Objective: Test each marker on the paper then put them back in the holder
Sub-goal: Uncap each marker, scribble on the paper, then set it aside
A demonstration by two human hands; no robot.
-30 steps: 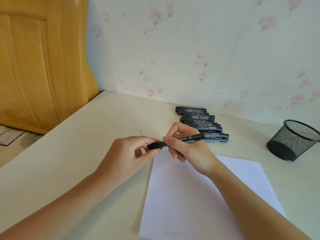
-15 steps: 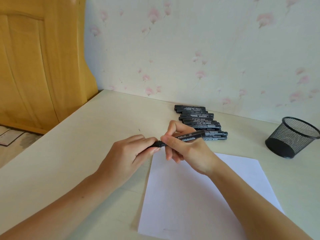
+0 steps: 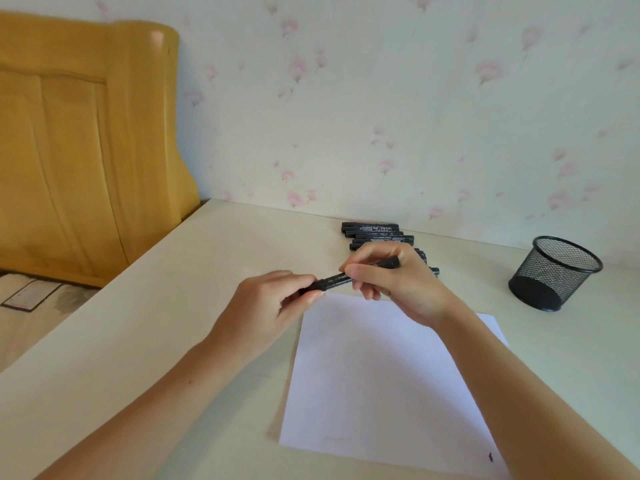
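both hands hold one black marker (image 3: 349,278) in the air above the far left corner of the white paper (image 3: 374,368). the left hand (image 3: 270,308) pinches the marker's left end between thumb and curled fingers, and the right hand (image 3: 394,282) grips the barrel toward its right end, thumb and forefinger on top and the other fingers curled beneath. the marker lies nearly level, its right end tilted a little upward. whether the cap is on or already loosened cannot be told, since the left fingers cover that end.

the paper lies flat on the pale table (image 3: 173,323), reaching from beneath the hands to the near edge, with a small dark mark at its near right corner. behind the right hand, against the far wall, a row of black markers (image 3: 375,233) lies side by side on the table, partly hidden by the hand. the black mesh holder (image 3: 554,273) stands upright at the far right, well apart from the hands and the paper. a wooden headboard (image 3: 79,143) rises at the left.
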